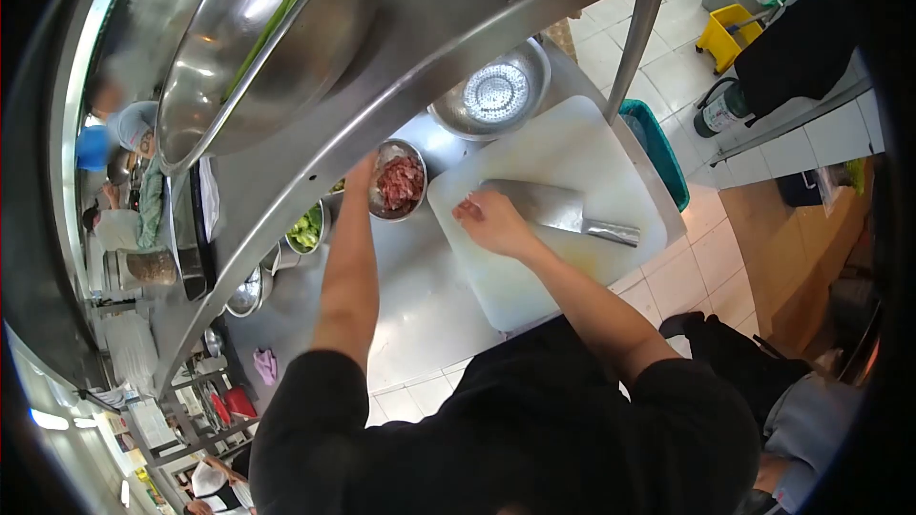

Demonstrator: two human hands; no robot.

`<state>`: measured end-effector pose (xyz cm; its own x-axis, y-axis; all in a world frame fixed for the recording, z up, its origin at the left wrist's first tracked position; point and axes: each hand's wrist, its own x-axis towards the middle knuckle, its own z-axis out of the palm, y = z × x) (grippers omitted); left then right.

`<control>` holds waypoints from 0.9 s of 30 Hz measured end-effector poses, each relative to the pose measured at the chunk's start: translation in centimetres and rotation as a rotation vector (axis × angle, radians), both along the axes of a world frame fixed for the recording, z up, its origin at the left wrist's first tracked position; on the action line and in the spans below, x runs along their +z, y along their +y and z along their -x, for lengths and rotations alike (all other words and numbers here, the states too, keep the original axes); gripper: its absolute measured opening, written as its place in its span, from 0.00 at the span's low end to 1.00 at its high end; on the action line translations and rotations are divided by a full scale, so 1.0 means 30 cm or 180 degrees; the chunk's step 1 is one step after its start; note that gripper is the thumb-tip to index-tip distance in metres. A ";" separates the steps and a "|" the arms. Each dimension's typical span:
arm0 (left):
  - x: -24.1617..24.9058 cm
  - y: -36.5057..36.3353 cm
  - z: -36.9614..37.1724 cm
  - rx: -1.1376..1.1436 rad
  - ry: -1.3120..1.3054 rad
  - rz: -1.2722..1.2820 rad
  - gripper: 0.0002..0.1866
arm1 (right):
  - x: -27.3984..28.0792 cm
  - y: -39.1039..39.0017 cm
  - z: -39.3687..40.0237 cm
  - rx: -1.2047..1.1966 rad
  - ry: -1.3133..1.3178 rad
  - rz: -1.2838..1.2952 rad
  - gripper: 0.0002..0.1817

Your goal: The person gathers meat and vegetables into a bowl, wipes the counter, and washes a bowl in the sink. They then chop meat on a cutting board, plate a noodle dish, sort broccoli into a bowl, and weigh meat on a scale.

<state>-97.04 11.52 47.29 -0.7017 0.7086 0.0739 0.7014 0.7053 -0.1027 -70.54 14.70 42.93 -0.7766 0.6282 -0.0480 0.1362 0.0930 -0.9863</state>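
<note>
A metal bowl of cut raw meat [399, 182] stands left of the white cutting board [515, 286]. My left hand [362, 170] is at that bowl's left rim; its fingers are blurred and partly lost under the shelf edge. Over the board's left part is my right hand [491, 220], fingers curled together, with small reddish bits at the fingertips. A cleaver [549, 205] lies flat on the board just beyond it, its metal handle pointing right. The bowl of green vegetable pieces [306, 229] sits to the left of my left forearm.
A steel shelf [420, 57] crosses above the counter, holding a large bowl [277, 48]. A perforated metal bowl [496, 91] stands behind the board. Beyond the counter's right edge is a teal bin [656, 148]. Another person's dark-clothed leg [739, 353] is at the lower right.
</note>
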 end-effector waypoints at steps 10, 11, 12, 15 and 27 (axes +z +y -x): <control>-0.046 -0.027 0.353 0.0206 -0.0441 0.0434 0.18 | -0.010 -0.041 -0.260 0.0065 -0.0274 0.0722 0.12; -0.040 -0.097 0.370 0.0308 -0.0556 0.0391 0.18 | -0.012 -0.037 -0.271 0.0114 -0.0321 0.0738 0.12; -0.055 -0.173 0.367 0.0423 -0.0717 0.0313 0.18 | -0.008 -0.041 -0.277 0.0151 -0.0367 0.0764 0.13; -0.124 -0.337 0.319 0.0720 -0.1267 0.0015 0.18 | 0.030 -0.021 -0.267 0.0359 -0.0369 0.0680 0.13; -0.137 -0.131 -0.055 0.1772 -0.2690 -0.3536 0.20 | 0.010 -0.064 -0.252 0.0595 -0.0368 0.0555 0.13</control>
<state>-95.40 7.59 43.17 -0.9642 0.2006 -0.1732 -0.0976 0.3391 0.9357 -62.97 12.77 43.24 -0.8613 0.4491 -0.2378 0.2451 -0.0426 -0.9685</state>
